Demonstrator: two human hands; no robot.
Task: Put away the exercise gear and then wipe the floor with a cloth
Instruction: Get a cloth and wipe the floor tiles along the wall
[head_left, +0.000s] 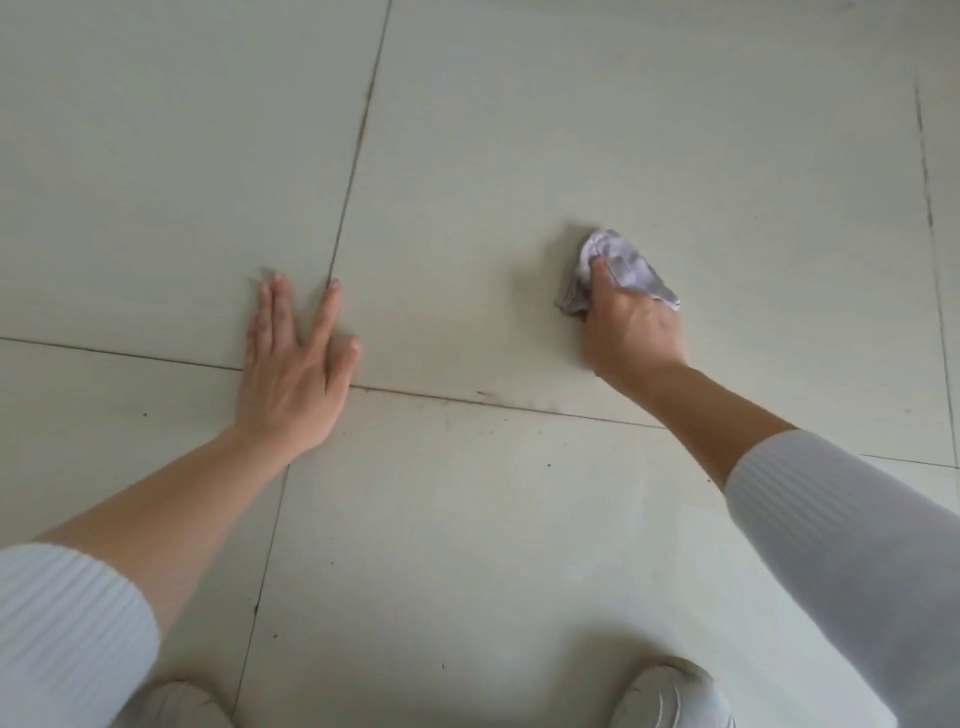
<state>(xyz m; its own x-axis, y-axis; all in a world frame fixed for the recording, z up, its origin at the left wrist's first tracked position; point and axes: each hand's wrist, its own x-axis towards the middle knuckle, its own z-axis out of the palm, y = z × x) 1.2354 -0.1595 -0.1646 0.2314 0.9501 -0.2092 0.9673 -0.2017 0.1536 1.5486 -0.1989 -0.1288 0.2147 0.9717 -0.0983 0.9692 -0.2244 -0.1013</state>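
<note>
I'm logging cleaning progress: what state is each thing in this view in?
floor: tiled, dark specks on the near tiles, grime along a grout line.
cloth: bunched up, down on the floor.
left hand: fingers straight, flat on the floor.
right hand: grips the cloth.
white shoes: on the floor, cut off by the bottom edge.

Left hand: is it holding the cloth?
No, the left hand lies flat and bare on the floor; the right hand grips the cloth.
</note>
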